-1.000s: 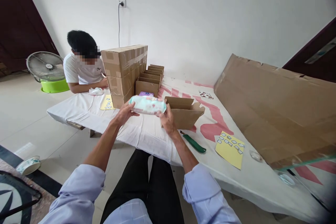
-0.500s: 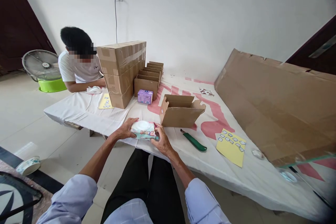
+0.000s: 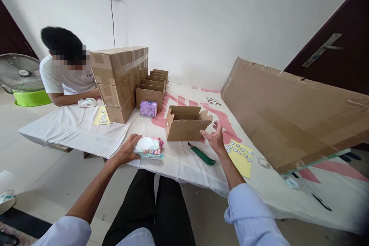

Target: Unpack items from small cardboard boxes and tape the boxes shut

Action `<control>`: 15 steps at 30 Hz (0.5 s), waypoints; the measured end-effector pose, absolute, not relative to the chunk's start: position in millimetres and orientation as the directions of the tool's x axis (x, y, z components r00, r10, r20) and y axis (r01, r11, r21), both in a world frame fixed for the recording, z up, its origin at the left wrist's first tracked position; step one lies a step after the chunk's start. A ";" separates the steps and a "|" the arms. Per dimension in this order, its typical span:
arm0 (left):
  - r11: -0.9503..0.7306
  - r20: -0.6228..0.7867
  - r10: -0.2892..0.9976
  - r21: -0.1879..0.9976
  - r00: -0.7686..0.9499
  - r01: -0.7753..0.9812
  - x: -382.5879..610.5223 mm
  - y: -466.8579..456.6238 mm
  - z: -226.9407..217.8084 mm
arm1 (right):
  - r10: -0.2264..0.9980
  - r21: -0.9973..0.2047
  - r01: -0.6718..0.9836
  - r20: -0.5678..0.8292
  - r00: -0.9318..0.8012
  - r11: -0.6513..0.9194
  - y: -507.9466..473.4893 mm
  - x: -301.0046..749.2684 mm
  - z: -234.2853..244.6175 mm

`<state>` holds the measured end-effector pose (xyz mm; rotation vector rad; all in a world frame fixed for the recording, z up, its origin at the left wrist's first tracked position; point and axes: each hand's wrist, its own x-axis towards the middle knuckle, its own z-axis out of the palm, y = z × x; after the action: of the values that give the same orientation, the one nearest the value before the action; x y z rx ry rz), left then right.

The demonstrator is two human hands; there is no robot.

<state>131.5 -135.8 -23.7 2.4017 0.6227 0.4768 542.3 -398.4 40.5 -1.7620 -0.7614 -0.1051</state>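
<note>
A soft pack of wet wipes [image 3: 150, 148] with a white round lid lies on the white cloth near the table's front edge. My left hand [image 3: 127, 152] rests against its left end, fingers curled round it. My right hand [image 3: 213, 135] is off the pack, fingers spread, next to the right end of an open cardboard box [image 3: 186, 123]. A green-handled cutter [image 3: 201, 154] lies just below that hand. A yellow sticker sheet [image 3: 240, 157] lies to its right.
A stack of taped cartons [image 3: 119, 80] and a row of open small boxes [image 3: 152, 86] stand at the back, with a purple packet [image 3: 148, 108] in front. Another person [image 3: 65, 71] sits at the far left. A big flat cardboard sheet [image 3: 291, 111] leans at the right.
The wipes pack came down from mid-air onto the table. My right hand let go of it and moved right to the open box. The camera swung right.
</note>
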 end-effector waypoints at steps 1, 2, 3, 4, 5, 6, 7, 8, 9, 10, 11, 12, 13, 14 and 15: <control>-0.706 0.182 0.534 0.633 0.825 0.318 131.2 -136.6 -23.4 | 0.520 -0.855 0.510 0.397 0.756 -0.089 -395.6 550.4 44.9; -0.706 0.180 0.532 0.634 0.827 0.316 130.6 -137.2 -23.0 | 0.596 -0.880 0.474 0.359 0.719 -0.042 -391.7 556.3 48.2; -0.704 0.179 0.530 0.638 0.829 0.312 129.9 -137.6 -22.3 | 0.657 -0.904 0.428 0.322 0.681 -0.001 -386.9 560.0 50.3; -0.700 0.176 0.527 0.645 0.832 0.307 129.2 -137.6 -21.0 | 0.702 -0.926 0.377 0.286 0.653 0.026 -381.5 561.7 51.0; -0.692 0.170 0.524 0.656 0.834 0.301 128.8 -137.1 -19.0 | 0.727 -0.943 0.331 0.252 0.639 0.035 -375.4 561.8 50.2; -0.682 0.165 0.524 0.669 0.836 0.295 129.1 -136.1 -16.0 | 0.733 -0.955 0.295 0.222 0.642 0.031 -368.7 560.2 48.2; -0.668 0.163 0.528 0.685 0.833 0.289 130.3 -134.6 -12.1 | 0.726 -0.962 0.272 0.203 0.657 0.023 -361.6 557.0 44.9; -0.653 0.166 0.536 0.703 0.828 0.282 132.9 -132.6 -7.3 | 0.711 -0.965 0.260 0.197 0.676 0.020 -354.0 552.3 40.6; -0.637 0.175 0.549 0.721 0.817 0.274 137.0 -130.3 -1.8 | 0.697 -0.966 0.257 0.202 0.688 0.026 -345.9 546.1 35.6; -0.622 0.187 0.566 0.736 0.803 0.268 142.6 -127.7 4.1 | 0.690 -0.964 0.263 0.215 0.691 0.038 -337.4 538.6 30.3; -0.611 0.201 0.584 0.746 0.786 0.264 149.5 -124.8 10.2 | 0.689 -0.959 0.277 0.236 0.686 0.052 -328.3 529.8 25.0; -0.606 0.214 0.600 0.751 0.771 0.263 157.4 -121.8 16.0 | 0.694 -0.951 0.301 0.261 0.671 0.066 -318.8 520.1 20.0; -0.606 0.223 0.612 0.749 0.759 0.269 165.8 -118.6 21.3 | 0.700 -0.939 0.334 0.291 0.652 0.079 -309.0 509.7 15.4; -0.606 0.222 0.625 0.742 0.748 0.286 174.1 -115.3 25.9 | 0.705 -0.923 0.375 0.325 0.631 0.089 -298.9 499.3 11.5; -0.603 0.209 0.646 0.730 0.734 0.323 181.7 -111.8 29.6 | 0.706 -0.902 0.419 0.362 0.608 0.102 -288.6 488.9 8.1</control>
<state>181.7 -111.8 29.6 2.2426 0.7272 0.6052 488.9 -288.6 8.1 -1.5244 -0.9855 0.2730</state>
